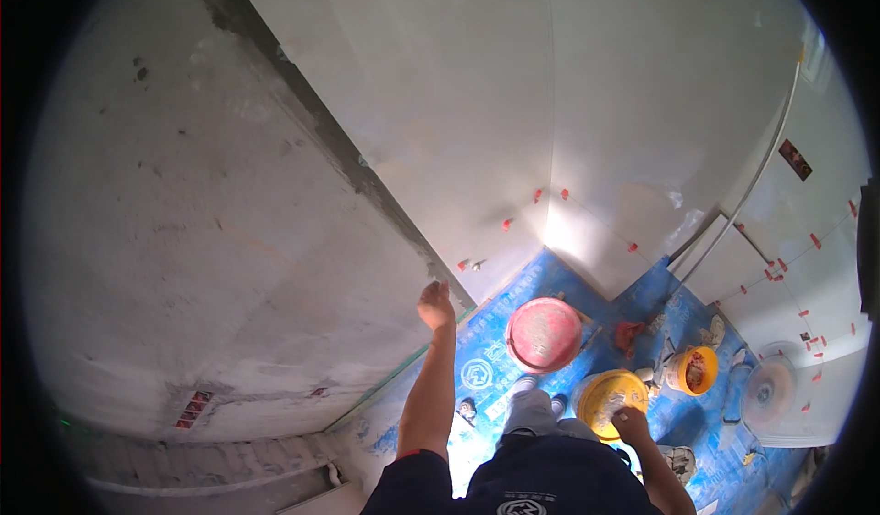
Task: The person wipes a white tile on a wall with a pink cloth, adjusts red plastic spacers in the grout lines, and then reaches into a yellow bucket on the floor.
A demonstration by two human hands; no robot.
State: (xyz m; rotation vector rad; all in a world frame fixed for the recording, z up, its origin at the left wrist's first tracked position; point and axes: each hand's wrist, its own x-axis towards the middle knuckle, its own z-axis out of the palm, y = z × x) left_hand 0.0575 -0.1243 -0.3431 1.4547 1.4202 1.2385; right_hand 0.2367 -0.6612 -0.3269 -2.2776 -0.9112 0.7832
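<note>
My left arm reaches forward, and my left hand (437, 305) is closed at the edge of the grey plastered wall (229, 240), near where the pale tiled wall (440, 112) begins. What its fingers hold, if anything, is too small to make out. Lower on the right, my right hand (629, 425) is curled over the yellow bucket (587, 403), which has greyish-white material in it. Whether it grips the rim or something small cannot be made out. Left of that bucket stands a pink round tub (544, 334) with a pale, crusted inside.
Blue printed protective sheeting (495, 323) covers the floor. A smaller yellow bucket (692, 371) with red bits stands to the right, beyond it a clear round tub (770, 394). A white panel (713, 251) leans in the corner beside a pale pole (765, 162). Red tile spacers (632, 247) dot the walls.
</note>
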